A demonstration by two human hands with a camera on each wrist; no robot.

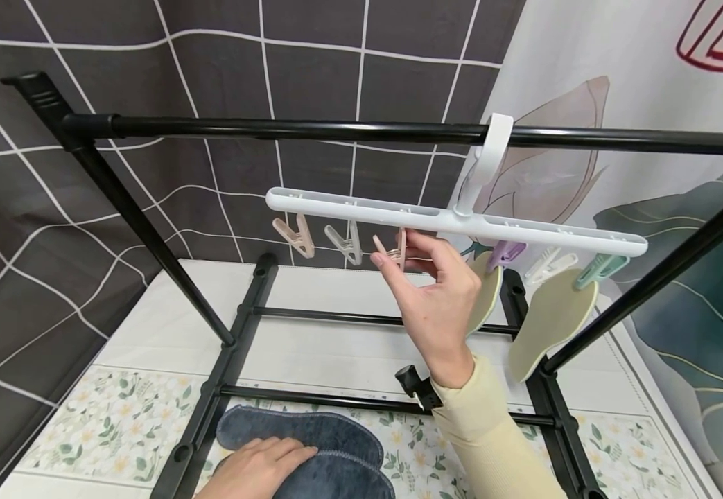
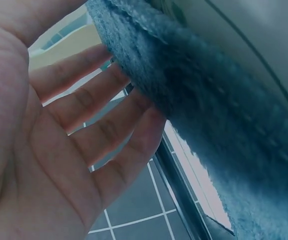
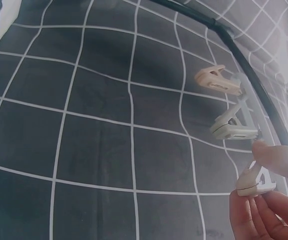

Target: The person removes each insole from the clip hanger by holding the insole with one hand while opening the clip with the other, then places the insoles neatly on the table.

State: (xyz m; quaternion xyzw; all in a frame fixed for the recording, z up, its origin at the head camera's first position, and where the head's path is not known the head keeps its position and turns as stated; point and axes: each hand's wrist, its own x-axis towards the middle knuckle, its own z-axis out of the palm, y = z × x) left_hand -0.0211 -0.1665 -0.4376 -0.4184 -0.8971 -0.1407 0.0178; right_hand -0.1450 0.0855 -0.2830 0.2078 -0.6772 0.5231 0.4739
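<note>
My right hand pinches a pale pink clothespin between thumb and fingers, under the white clip hanger. In the right wrist view, the same clothespin sits between the thumb and fingertips. Left of it hang a grey clothespin and a peach clothespin with nothing in them. My left hand rests on dark blue plush insoles low in the head view. Seen from the left wrist, its nearly straight fingers touch the edge of the plush.
The hanger hooks over a black rack bar. Right of its hook, a pale green insole hangs from a green clothespin and a white one; another hangs by a purple clothespin. A dark grid curtain stands behind.
</note>
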